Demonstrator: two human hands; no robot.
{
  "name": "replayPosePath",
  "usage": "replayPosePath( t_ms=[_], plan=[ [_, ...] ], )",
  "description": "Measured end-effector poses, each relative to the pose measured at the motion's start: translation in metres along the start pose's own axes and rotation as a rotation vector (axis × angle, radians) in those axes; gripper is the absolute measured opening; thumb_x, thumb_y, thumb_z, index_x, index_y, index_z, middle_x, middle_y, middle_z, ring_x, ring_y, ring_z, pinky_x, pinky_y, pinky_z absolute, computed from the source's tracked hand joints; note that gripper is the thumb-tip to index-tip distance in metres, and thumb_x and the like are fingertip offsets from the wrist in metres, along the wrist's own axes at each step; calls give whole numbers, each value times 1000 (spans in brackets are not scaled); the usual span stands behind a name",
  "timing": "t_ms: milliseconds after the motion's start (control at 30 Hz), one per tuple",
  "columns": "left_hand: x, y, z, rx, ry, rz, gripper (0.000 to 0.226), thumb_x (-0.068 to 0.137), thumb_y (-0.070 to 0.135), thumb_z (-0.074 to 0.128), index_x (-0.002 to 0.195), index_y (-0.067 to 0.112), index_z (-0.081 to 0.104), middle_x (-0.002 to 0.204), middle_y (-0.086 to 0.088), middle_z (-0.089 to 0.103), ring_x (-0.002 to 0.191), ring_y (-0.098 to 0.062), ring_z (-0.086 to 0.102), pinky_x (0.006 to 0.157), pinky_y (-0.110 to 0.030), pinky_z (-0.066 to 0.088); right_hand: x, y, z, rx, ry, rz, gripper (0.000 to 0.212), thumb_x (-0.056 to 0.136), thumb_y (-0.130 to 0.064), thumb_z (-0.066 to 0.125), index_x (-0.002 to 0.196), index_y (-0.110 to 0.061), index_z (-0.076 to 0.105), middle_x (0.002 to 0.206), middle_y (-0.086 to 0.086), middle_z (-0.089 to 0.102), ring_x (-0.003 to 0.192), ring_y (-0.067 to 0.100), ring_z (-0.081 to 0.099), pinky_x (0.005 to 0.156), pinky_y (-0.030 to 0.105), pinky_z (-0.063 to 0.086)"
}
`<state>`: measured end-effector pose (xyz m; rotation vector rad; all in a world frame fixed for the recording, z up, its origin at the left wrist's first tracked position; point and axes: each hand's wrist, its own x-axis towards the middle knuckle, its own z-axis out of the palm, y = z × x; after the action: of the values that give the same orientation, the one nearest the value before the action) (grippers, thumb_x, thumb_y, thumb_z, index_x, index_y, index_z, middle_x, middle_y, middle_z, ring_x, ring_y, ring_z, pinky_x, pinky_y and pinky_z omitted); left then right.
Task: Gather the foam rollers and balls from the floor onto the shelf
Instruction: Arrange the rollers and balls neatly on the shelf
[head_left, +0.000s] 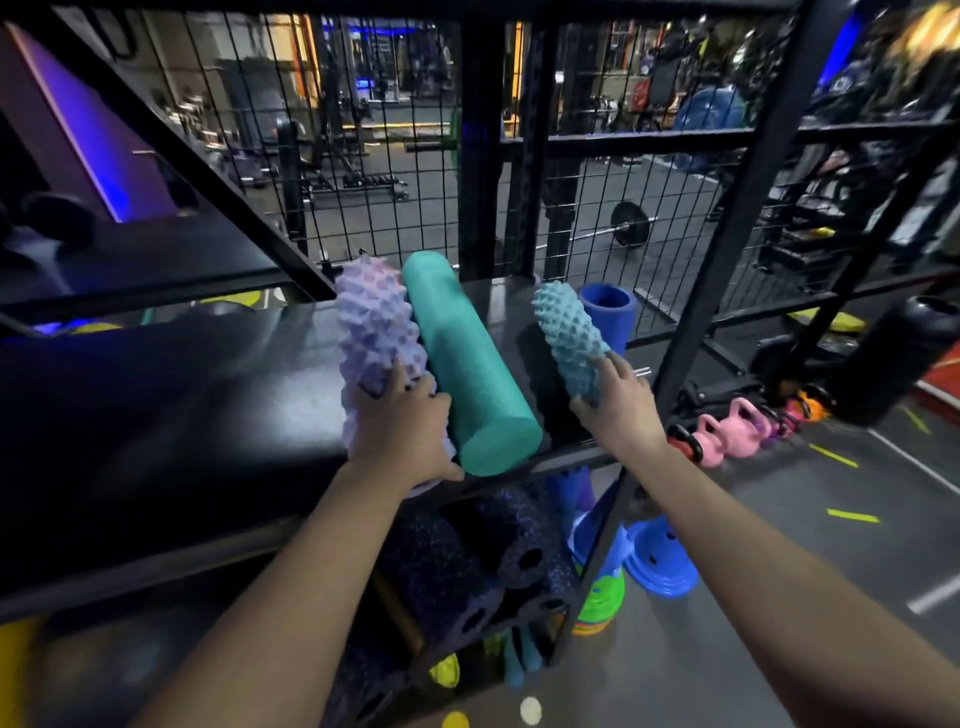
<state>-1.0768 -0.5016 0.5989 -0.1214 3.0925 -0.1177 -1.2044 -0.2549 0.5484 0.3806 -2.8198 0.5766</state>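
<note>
On the black shelf (208, 395) lie three foam rollers side by side. My left hand (402, 426) grips the near end of the lilac spiked roller (371, 322). Right beside it rests a smooth teal roller (462, 358), which my left thumb touches. My right hand (621, 397) holds the near end of the light-blue spiked roller (566, 325), which lies on the shelf's right part. A short blue roller (608, 312) stands upright behind it, near the shelf's back right corner.
Wire mesh (597, 171) closes the shelf's back. Black speckled rollers (483, 571) fill the level below. Blue cones (657, 566) and flat coloured discs (597, 608) sit on the floor at the right, with pink kettlebells (737, 431) further off. A black upright post (727, 228) frames the shelf's right side.
</note>
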Motion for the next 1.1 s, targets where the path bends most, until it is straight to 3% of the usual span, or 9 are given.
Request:
replayPosePath(
  t_ms=[133, 233, 300, 367, 467, 667, 867, 1000, 1100],
  plan=[
    [5, 5, 1, 4, -8, 13, 108, 68, 68, 78, 156, 30, 27, 162, 0, 29, 155, -38, -2, 106, -80, 24, -4, 8, 0, -48, -64, -38, 70, 92, -30, 71, 153, -11, 41, 161, 19, 34, 139, 48, 40, 114, 53, 37],
    [1, -6, 7, -58, 59, 8, 115, 64, 74, 76, 157, 34, 23, 163, 6, 28, 155, -34, 2, 109, -78, 20, -14, -16, -5, -30, 172, -212, 46, 97, -31, 66, 137, -11, 62, 153, 16, 49, 142, 43, 40, 117, 57, 33],
    [-4, -14, 10, -105, 120, -2, 116, 60, 78, 75, 156, 35, 25, 161, 11, 28, 154, -29, 7, 112, -75, 20, -28, -50, -9, 182, 288, -376, 30, 101, -27, 59, 125, -12, 71, 142, 7, 61, 134, 28, 54, 113, 46, 41],
    [-7, -22, 12, -171, 175, -15, 119, 56, 80, 76, 155, 35, 27, 159, 13, 31, 152, -26, 12, 114, -70, 23, -45, -78, -7, 259, 186, -478, 34, 102, -35, 55, 125, -15, 70, 137, 2, 65, 129, 21, 56, 111, 42, 44],
    [-13, -33, 13, -232, 205, -23, 123, 52, 81, 76, 154, 29, 31, 158, 9, 34, 150, -25, 17, 114, -63, 28, -60, -83, 20, -83, 98, -538, 61, 83, -58, 67, 133, -24, 65, 149, 0, 54, 141, 33, 44, 118, 52, 34],
    [-23, -57, 17, -385, 151, -36, 112, 45, 75, 83, 142, 35, 42, 157, 14, 24, 152, -23, 5, 115, -68, 24, -45, -56, 5, -154, -24, -294, 112, 61, -58, 87, 156, -29, 34, 162, 3, 31, 140, 43, 36, 111, 56, 40],
    [-26, -67, 24, -319, 166, 67, 100, 71, 51, 85, 155, 30, 35, 167, 1, 15, 154, -35, -4, 123, -51, 18, -47, -56, -4, -75, -71, -231, 113, 66, -54, 88, 159, -38, 26, 168, -7, 21, 153, 28, 25, 119, 44, 37],
    [-32, -82, 38, -457, 339, 130, 72, 61, 42, 93, 127, 30, 64, 158, -5, 38, 150, -39, 16, 114, -54, 34, -49, -65, -6, 33, -17, -164, 110, 64, -53, 90, 156, -38, 32, 166, -6, 28, 150, 23, 32, 113, 40, 41],
    [-33, -70, 36, -480, 459, 158, 59, 58, 37, 95, 110, 25, 70, 143, -9, 50, 138, -33, 29, 108, -51, 38, -50, -65, -6, 74, -14, -150, 110, 63, -54, 90, 156, -38, 34, 165, -7, 29, 149, 21, 33, 111, 40, 44]
  ],
)
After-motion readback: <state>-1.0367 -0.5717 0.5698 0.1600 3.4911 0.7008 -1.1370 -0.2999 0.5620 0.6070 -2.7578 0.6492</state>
